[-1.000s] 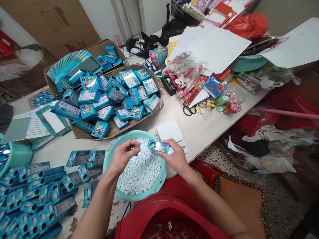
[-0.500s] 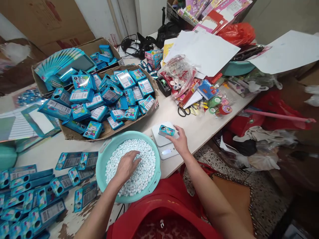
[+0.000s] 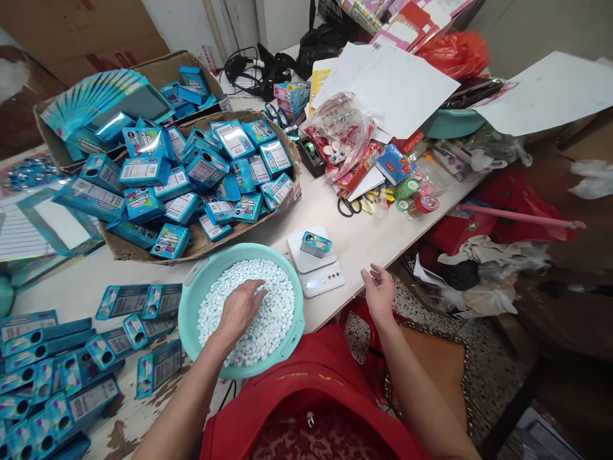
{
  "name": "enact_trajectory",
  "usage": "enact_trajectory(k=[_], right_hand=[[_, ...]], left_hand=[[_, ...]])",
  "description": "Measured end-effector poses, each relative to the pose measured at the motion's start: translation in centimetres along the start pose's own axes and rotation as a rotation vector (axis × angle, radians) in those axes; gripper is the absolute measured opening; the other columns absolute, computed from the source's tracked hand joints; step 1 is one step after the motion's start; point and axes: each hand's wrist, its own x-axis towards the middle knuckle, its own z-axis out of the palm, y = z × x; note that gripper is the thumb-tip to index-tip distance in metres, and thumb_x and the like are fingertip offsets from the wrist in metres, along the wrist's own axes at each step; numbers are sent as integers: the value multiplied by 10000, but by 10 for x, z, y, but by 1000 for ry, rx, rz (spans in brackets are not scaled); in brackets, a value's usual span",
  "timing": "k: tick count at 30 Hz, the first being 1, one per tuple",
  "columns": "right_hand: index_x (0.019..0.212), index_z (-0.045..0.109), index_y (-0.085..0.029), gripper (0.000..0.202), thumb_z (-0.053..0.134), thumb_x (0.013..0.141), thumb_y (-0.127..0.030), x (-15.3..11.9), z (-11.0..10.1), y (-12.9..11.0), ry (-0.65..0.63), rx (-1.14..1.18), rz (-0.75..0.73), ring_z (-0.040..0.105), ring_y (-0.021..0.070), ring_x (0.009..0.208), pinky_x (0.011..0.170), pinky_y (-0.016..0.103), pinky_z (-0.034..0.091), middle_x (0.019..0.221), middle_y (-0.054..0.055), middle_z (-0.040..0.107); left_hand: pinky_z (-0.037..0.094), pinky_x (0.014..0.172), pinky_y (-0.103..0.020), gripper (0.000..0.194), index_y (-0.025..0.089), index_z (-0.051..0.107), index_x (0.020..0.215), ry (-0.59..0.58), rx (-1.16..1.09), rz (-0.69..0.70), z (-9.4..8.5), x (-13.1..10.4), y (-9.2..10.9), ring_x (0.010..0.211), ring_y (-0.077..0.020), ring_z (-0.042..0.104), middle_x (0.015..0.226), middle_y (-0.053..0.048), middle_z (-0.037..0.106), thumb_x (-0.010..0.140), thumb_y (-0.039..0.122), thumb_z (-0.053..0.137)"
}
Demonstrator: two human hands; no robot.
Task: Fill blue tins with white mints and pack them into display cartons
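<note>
White scale [image 3: 324, 282], 1, under 1 box [image 3: 316, 244]

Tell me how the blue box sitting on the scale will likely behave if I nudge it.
The blue box looks like thin card with straight edges, so it should feel fairly stiff but could dent. Its flat sides make rolling unlikely; on the smooth-looking scale it would probably slide.

Scale's display [image 3: 315, 283] — unreadable; teal tub [image 3: 6, 297] — cut off at left edge.

Even light, slight edge distortion
</note>
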Motion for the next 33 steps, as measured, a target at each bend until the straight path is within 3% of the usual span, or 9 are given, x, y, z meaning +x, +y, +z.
enact_trajectory(k=[17,20,25,29,31,33], right_hand=[[971,645,-141,458,624,691,-504,-11,-1,12,-52,13,34,590,238,924,836,418,482,1001,126,611],[966,650,-146,446,627,692,-498,-12,0,10,-70,20,51,593,237,918,835,417,481,1019,129,616],[966,653,-144,459,630,689,-510,-11,4,7,-95,27,57,594,243,931,819,410,489,1030,138,625],[973,653,-141,455,633,696,-502,-9,7,8,-107,49,48,595,240,935,822,408,494,1019,136,630],[981,653,-136,458,637,697,-495,-9,8,11,-113,54,48,595,240,930,828,412,493,1015,137,630],[986,655,-131,463,639,697,-492,-9,8,13,-117,50,48,597,242,929,834,417,492,1019,140,629]], left_hand=[[456,888,-353,353,194,608,1142,-18,-36,0,-4,5,11,1062,-254,592,1189,-84,633,910,317,372],[454,856,-337,342,196,601,1142,-84,26,-19,1,8,10,1069,-250,580,1179,-92,623,906,291,372],[437,766,-314,245,193,629,1003,-316,25,-45,13,14,5,930,-235,602,1032,-93,640,803,229,492],[422,693,-286,105,190,616,779,-316,-237,-73,9,17,-9,787,-195,590,797,-34,638,717,178,532],[415,605,-256,80,176,586,751,-306,-570,-159,6,17,-19,661,-153,557,677,0,584,699,236,586],[396,524,-220,197,164,574,804,-306,-967,-265,4,15,-28,586,-117,532,644,20,556,676,291,653]])
